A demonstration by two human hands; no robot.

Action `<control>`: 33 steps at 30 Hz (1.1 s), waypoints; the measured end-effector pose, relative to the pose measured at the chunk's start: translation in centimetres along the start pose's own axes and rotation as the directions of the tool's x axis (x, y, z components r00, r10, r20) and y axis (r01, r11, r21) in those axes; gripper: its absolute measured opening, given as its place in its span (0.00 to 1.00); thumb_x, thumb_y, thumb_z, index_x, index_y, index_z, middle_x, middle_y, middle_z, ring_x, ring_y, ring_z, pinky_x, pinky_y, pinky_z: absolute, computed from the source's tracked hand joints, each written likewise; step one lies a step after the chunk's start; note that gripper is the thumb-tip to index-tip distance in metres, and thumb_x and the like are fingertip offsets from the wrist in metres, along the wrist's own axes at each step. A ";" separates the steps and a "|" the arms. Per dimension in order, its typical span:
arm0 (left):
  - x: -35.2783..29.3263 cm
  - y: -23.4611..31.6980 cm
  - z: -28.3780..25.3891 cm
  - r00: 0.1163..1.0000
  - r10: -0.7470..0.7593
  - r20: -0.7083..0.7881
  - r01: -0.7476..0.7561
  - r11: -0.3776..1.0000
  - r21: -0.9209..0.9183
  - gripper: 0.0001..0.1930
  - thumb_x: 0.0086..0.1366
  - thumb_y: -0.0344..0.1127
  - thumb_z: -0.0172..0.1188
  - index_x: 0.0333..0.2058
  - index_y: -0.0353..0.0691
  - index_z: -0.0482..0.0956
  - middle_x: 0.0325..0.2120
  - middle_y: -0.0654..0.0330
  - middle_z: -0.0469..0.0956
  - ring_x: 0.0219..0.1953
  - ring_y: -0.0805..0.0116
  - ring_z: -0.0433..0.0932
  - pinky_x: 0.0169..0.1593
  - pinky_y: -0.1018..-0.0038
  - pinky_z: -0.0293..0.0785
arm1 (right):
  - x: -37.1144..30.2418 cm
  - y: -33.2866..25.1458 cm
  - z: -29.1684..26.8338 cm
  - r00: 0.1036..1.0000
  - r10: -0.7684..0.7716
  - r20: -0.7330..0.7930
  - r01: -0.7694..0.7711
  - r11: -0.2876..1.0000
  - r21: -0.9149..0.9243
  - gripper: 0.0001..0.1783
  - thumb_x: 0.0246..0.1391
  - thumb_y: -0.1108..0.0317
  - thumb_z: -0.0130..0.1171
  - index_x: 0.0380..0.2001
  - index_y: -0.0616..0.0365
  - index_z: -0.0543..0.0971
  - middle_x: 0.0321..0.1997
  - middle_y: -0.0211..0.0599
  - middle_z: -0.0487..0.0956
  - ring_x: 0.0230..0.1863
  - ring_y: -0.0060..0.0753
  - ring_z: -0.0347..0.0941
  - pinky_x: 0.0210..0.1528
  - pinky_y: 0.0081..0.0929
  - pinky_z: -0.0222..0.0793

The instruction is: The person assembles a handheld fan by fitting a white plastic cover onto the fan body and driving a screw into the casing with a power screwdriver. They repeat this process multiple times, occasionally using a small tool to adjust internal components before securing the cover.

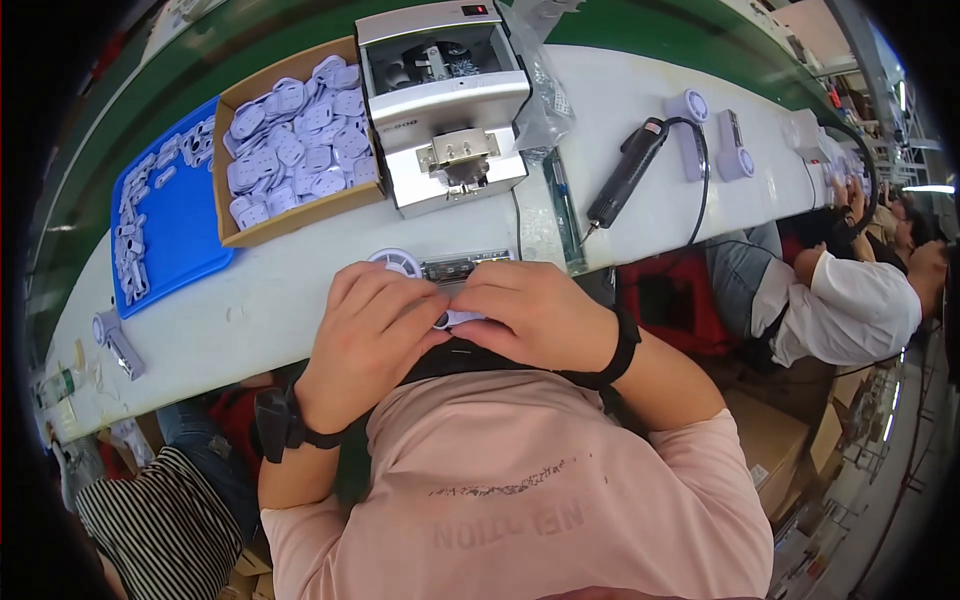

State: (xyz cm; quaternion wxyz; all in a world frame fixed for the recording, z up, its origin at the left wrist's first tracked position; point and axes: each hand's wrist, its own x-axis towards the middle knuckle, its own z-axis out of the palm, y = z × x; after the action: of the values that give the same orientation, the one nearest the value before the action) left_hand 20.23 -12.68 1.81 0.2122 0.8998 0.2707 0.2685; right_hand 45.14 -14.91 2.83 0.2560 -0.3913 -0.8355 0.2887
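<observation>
At the table's near edge, my left hand (372, 332) and my right hand (535, 312) meet with bent fingers. Between their fingertips they pinch a small pale lavender plastic piece (460, 318), mostly covered by the fingers. Just beyond them lies an opened pale lavender handheld fan (396, 262). Its round head points left, and its handle (465, 266) shows dark parts inside. My fingers partly hide this fan.
Behind stand a silver screw feeder (450, 110), a carton (300, 226) of lavender plastic covers and a blue tray (185, 250) with small parts. An electric screwdriver (630, 172) and more fans (735, 145) lie right. People sit at both sides.
</observation>
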 end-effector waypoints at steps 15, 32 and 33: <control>-2.1 -1.0 0.7 0.980 -0.084 -0.179 0.069 0.994 -0.090 0.17 0.49 0.28 0.76 0.39 0.41 0.84 0.50 0.56 0.81 0.56 0.51 0.77 0.59 0.53 0.74 | 1.3 10.5 -7.1 0.757 0.636 -0.151 -0.610 0.604 -0.513 0.16 0.56 0.57 0.67 0.32 0.62 0.86 0.31 0.52 0.84 0.37 0.59 0.82 0.42 0.50 0.77; -2.6 -1.4 1.2 0.978 -0.082 -0.191 0.073 0.996 -0.055 0.15 0.51 0.30 0.75 0.38 0.41 0.84 0.50 0.59 0.82 0.55 0.53 0.77 0.60 0.52 0.74 | 1.6 0.1 -6.4 0.764 0.603 -0.228 -0.332 0.671 0.663 0.09 0.59 0.78 0.65 0.43 0.66 0.81 0.39 0.39 0.86 0.37 0.30 0.84 0.43 0.26 0.80; -2.6 -1.3 1.2 0.978 -0.082 -0.191 0.074 0.996 -0.053 0.15 0.51 0.30 0.75 0.38 0.41 0.84 0.49 0.59 0.82 0.55 0.53 0.77 0.60 0.52 0.74 | 2.1 -1.1 -5.8 0.802 0.559 -0.210 -0.295 0.677 0.674 0.10 0.58 0.78 0.68 0.42 0.67 0.81 0.40 0.39 0.87 0.38 0.28 0.84 0.44 0.26 0.80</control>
State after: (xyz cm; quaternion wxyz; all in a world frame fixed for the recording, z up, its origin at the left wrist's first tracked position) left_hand 18.62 -13.50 -0.79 0.2159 0.8532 0.3188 0.3519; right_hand 47.18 -12.19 8.03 0.4562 -0.5253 -0.5068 0.5089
